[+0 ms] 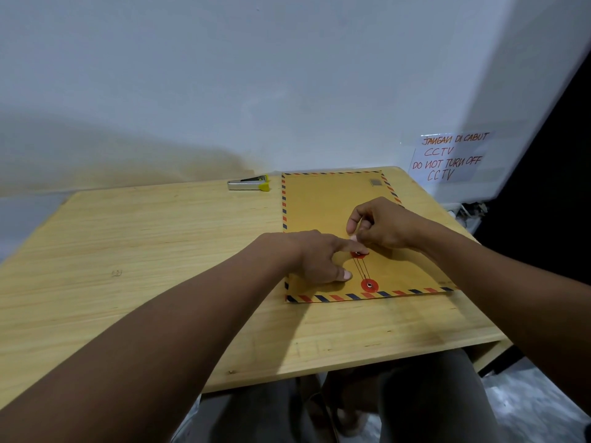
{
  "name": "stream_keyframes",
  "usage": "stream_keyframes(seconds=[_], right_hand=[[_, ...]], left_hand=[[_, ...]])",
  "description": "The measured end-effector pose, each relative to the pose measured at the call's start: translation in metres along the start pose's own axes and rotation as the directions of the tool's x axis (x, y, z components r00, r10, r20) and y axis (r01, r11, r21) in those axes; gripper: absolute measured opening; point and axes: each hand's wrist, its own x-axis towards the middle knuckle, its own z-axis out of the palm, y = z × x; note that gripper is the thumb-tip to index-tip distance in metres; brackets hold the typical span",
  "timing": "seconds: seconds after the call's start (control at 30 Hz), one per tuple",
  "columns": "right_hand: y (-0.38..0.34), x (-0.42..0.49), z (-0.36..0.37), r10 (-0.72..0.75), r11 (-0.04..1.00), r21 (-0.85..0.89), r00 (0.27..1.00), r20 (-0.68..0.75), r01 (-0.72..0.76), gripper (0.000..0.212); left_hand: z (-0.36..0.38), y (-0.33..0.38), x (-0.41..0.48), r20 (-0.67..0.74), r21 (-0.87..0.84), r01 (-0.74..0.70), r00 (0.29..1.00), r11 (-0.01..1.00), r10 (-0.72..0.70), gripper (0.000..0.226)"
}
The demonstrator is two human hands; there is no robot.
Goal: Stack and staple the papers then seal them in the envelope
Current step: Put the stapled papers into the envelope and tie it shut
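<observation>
A brown envelope with a red-and-blue striped border lies flat on the right half of the wooden table. Two red string-tie discs sit near its front edge, the lower disc in full view and the upper disc partly under fingers. A thin string runs between them. My left hand rests on the envelope with its index finger pressing the upper disc. My right hand hovers just behind that disc, thumb and fingers pinching the string's end. No loose papers show.
A silver stapler with yellow ends lies at the table's far edge, left of the envelope. A handwritten CCTV notice is taped to the wall at the right. My knees show under the front edge of the table.
</observation>
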Motion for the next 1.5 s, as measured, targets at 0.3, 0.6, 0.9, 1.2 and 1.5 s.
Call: stream_keyframes(seconds=[0.3,0.6,0.9,1.2,1.5], right_hand=[[0.016,-0.004,-0.009,0.004,1.0,0.001,1.0,-0.022,-0.004,0.014],[0.012,-0.007,-0.001,-0.051,0.999,-0.005,0.995,-0.081,0.051,0.015],[-0.008,0.002,0.013,-0.134,0.991,0.028,0.991,-0.009,0.134,0.014],[-0.003,-0.002,0.006,-0.089,0.996,0.019,0.996,-0.018,0.089,0.015],[-0.001,-0.005,0.004,-0.053,0.999,-0.001,0.998,-0.037,0.053,0.014]], left_hand=[[0.006,-0.009,0.004,-0.016,-0.001,-0.025,1.0,1.0,0.025,0.062],[0.017,-0.026,0.01,-0.219,-0.268,-0.039,0.976,0.963,-0.021,0.067],[0.026,-0.036,0.011,-0.304,-0.3,-0.047,0.951,0.953,-0.049,0.057],[0.028,-0.035,0.009,-0.343,-0.28,-0.142,0.938,0.949,0.039,0.058],[0.027,-0.032,0.007,-0.31,-0.218,-0.136,0.949,0.966,0.064,0.062]])
